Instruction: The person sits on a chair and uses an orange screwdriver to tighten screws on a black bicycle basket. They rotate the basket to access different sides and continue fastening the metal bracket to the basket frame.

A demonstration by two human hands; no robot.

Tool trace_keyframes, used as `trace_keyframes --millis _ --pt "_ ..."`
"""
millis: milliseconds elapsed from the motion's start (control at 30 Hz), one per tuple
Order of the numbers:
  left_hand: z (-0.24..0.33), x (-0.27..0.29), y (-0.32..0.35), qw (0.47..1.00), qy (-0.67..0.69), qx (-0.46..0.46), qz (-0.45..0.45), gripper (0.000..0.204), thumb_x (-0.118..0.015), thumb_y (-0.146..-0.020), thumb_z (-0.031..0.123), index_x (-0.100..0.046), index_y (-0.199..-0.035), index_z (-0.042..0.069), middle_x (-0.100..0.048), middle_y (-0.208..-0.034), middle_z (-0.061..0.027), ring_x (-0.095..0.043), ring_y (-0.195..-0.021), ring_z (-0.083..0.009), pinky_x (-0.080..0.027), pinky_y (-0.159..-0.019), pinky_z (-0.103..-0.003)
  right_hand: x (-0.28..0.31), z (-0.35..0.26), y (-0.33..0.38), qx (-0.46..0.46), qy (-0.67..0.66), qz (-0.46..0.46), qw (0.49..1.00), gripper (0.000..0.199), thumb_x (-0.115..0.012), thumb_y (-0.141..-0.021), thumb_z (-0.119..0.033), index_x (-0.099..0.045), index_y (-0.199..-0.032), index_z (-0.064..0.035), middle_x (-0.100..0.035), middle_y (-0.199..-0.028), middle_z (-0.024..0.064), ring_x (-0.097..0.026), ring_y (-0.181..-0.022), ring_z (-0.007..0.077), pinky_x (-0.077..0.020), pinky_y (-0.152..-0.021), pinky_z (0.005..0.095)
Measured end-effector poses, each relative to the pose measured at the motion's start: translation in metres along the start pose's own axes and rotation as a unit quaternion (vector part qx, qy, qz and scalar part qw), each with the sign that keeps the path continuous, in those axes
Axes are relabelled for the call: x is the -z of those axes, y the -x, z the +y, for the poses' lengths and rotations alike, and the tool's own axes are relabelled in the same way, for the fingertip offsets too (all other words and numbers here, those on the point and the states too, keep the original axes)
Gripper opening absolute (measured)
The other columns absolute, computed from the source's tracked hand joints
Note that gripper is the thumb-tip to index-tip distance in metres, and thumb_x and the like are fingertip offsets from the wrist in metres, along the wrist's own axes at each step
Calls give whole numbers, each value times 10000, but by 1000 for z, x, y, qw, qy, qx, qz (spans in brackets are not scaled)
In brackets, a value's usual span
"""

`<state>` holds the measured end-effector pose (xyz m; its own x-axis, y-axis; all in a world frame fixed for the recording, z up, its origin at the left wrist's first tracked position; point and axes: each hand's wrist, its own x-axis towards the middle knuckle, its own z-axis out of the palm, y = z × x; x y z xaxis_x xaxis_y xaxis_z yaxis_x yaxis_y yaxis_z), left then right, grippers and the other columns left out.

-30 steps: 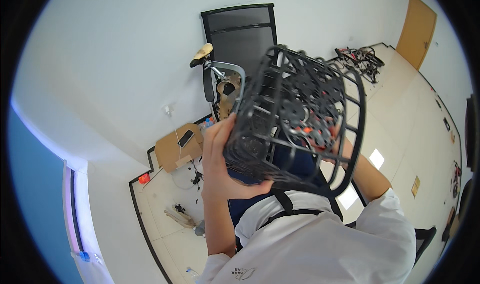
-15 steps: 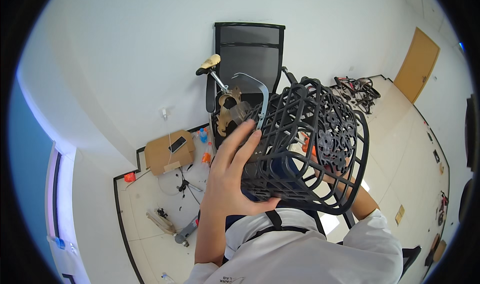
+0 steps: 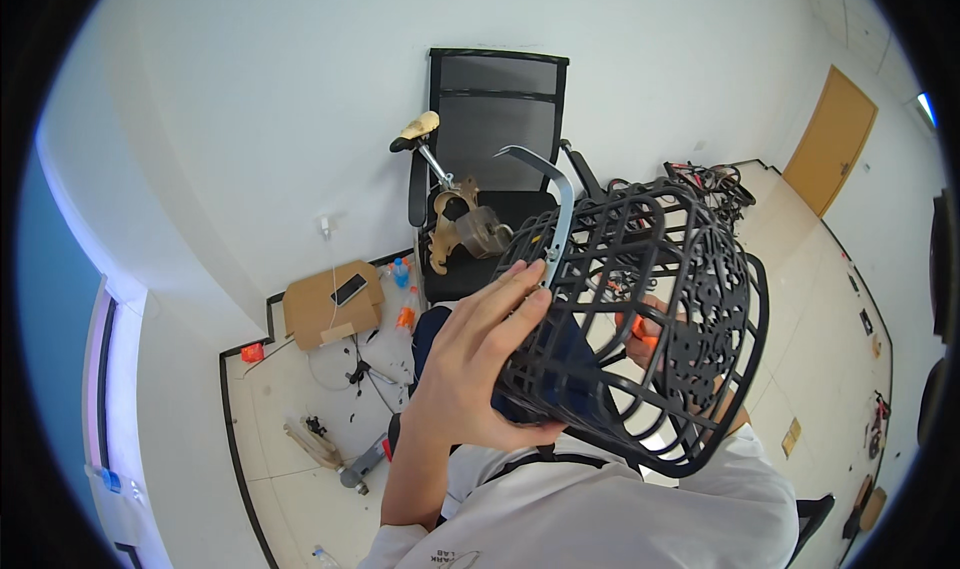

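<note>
So, a black bike basket (image 3: 690, 369) is being held up tipped on its side, right in front of the torso, and it blocks a lot of the view. It's gripped at its left end by the left hand (image 3: 478, 374): thumb tucked along the lower edge, fingers spread across the upper side. A bent grey metal strip (image 3: 567, 204) sticks up just by those fingertips, but whether it's pinned by them or fixed to the basket can't be told.

The right hand (image 3: 655, 321) can only be seen in bits through the bars. Something orange (image 3: 637, 327) is clasped in it, though its shape is too chopped up to be named, and most of the right forearm is covered by the basket.

The office chair's (image 3: 495, 129) seat is partly hidden too. A worn saddle (image 3: 415, 129) is propped by its left armrest, and a see-through tub (image 3: 480, 234) on the seat is kinda blurry. The bike parts heap (image 3: 715, 184) is cut into by the basket.
</note>
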<state>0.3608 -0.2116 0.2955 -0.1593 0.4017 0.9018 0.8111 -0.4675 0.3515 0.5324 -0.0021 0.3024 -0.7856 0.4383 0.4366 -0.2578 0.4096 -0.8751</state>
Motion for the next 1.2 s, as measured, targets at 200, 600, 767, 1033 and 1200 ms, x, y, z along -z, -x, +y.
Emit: trace_keyframes --millis 200,600,767,1033,1200 --pt "-3 6 1 999 18 30 -27 884 -888 -510 336 -473 -1222 14 -434 -1417 -290 -501 -1245 -434 -431 -1017 -465 -1 9 -5 -6 -10 -3 1000 339 -711 -852 -141 -533 -1108 -9 -633 -840 58 -647 -715 119 -525 -607 225" --pt "-2 8 4 996 34 72 -41 925 -888 -508 299 -471 -1253 -54 -445 -1414 -282 -459 -1294 -412 -410 -1045 -445 -4 13 -10 -4 -16 -3 1000 366 -722 -844 -140 -516 -1116 -6 -636 -837 60 -647 -697 115 -518 -585 222" --pt "-2 8 4 996 31 71 -33 917 -887 -505 296 -483 -1252 -49 -472 -1390 -280 -471 -1290 -408 -409 -1050 -449 -4 13 -8 -5 -16 -1 1000 378 -727 -841 -139 -509 -1119 -5 -637 -835 61 -647 -689 114 -515 -576 221" --pt "3 5 3 999 30 33 -21 897 -887 -494 270 -497 -1247 -22 -490 -1375 -285 -485 -1277 -413 -421 -1037 -444 0 8 5 -20 -5 -7 1000 396 -735 -836 -139 -498 -1124 -3 -639 -832 63 -647 -677 111 -510 -562 219" --pt "5 4 3 999 43 25 0 911 -883 -482 258 -490 -1254 -24 -496 -1370 -282 -500 -1260 -406 -435 -1020 -440 -1 26 7 -65 -20 -14 998 408 -739 -833 -138 -491 -1127 -2 -641 -831 64 -647 -669 109 -506 -553 218"
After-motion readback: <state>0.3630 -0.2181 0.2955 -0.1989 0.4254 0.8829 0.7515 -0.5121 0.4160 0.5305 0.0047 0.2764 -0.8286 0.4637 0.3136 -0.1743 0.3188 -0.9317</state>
